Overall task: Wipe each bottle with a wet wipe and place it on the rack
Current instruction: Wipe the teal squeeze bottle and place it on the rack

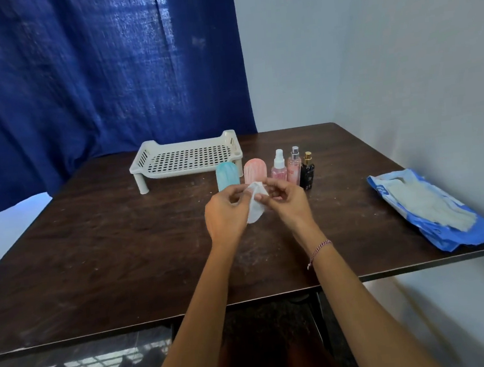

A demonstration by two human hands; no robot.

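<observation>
1. Wet wipe [255,202], a white, soft, crumpled sheet, hangs between both hands above the middle of the worktop, just in front of the row of bottles.
2. The left hand [226,214] pinches the left side of the wet wipe between curled fingers and thumb. The right hand [288,201] pinches its upper right corner with the fingertips.
3. A red-and-white twisted thread bracelet [319,249] circles the right wrist.
4. Just behind the hands, five bottles stand upright in a close row on the dark brown wooden worktop [107,240].
5. From the left they are:
   - a teal ribbed plastic bottle with a rounded top [227,175];
   - a pink ribbed plastic bottle of the same shape [255,170];
   - a clear pink spray bottle with a white nozzle [279,168];
   - a taller clear pink spray bottle with a silver top [294,166];
   - a small black bottle with a gold sprayer [307,172].
6. The hands hide the lower parts of the middle bottles.
7. Behind and to the left of the row stands a cream plastic rack with a perforated floor, slotted side walls and short legs [141,163]. The teal bottle is just beside its front right corner.
8. Well apart on the right edge of the worktop lies a flat blue wipe packet [476,234], with pale wipes showing on top of it.
9. A dark blue cloth curtain [92,79] hangs behind the worktop, and a pale wall [370,52] stands to the right.
</observation>
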